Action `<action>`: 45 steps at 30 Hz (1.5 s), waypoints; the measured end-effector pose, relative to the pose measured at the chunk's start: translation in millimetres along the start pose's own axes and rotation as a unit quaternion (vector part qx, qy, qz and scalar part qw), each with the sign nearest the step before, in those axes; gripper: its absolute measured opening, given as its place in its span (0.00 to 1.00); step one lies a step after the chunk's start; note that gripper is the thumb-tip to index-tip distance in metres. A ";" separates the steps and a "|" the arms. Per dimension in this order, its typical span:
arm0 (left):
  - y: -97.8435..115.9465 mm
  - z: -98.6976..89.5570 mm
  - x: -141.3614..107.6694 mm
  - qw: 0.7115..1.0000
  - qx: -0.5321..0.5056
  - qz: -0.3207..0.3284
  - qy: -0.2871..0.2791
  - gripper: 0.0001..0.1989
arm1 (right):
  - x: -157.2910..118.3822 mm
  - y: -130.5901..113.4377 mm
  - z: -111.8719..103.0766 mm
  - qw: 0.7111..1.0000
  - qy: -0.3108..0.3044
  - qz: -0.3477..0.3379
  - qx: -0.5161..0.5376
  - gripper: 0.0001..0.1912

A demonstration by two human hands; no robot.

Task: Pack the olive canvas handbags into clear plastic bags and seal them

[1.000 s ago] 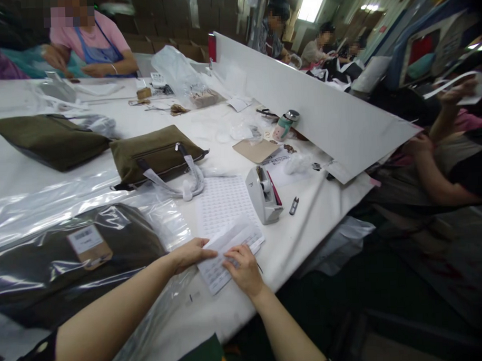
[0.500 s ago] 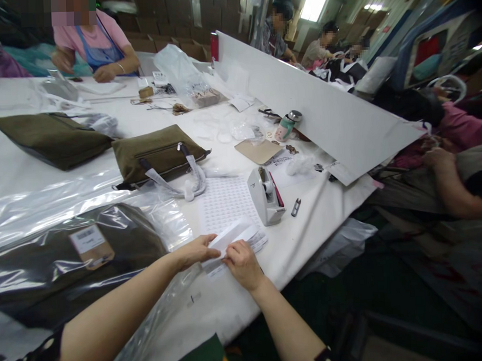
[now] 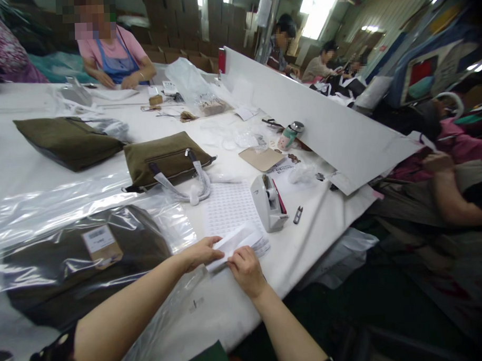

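Left hand (image 3: 202, 253) and right hand (image 3: 247, 272) both pinching a folded white paper (image 3: 233, 247), sheet of small labels (image 3: 230, 210) just ahead, tape dispenser (image 3: 268, 203) nearby, plastic-wrapped olive bag (image 3: 86, 265) beside left hand

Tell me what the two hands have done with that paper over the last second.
The folded white printed paper sheet has been lifted from lying flat and folded further, now gripped between the left hand and right hand. The grey tape dispenser and olive canvas zip bag stayed where they were.
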State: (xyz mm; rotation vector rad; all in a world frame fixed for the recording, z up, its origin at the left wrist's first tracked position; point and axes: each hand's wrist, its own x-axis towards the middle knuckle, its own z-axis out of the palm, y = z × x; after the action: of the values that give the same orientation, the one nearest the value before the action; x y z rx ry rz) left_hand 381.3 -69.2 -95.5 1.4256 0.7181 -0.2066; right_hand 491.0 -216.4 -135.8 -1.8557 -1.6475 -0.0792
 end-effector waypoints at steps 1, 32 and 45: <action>0.0 -0.3 -0.2 1.000 0.010 0.002 0.003 0.26 | 0.3 0.1 1.0 1.000 0.006 -0.003 -0.004 0.10; -152.4 -89.4 -261.4 0.578 0.499 0.141 0.630 0.15 | 237.1 -321.6 104.2 0.755 -0.453 0.143 0.453 0.16; -132.3 -173.8 -261.6 0.708 0.148 0.095 0.684 0.18 | 244.3 -291.7 155.3 0.713 -0.433 0.232 0.500 0.15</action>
State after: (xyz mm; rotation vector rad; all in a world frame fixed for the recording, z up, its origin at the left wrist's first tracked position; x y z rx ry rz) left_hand 50.0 -1.1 -53.4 1.8278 1.7664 1.0966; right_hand 221.0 73.4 -26.2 -1.3174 -1.1527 1.7731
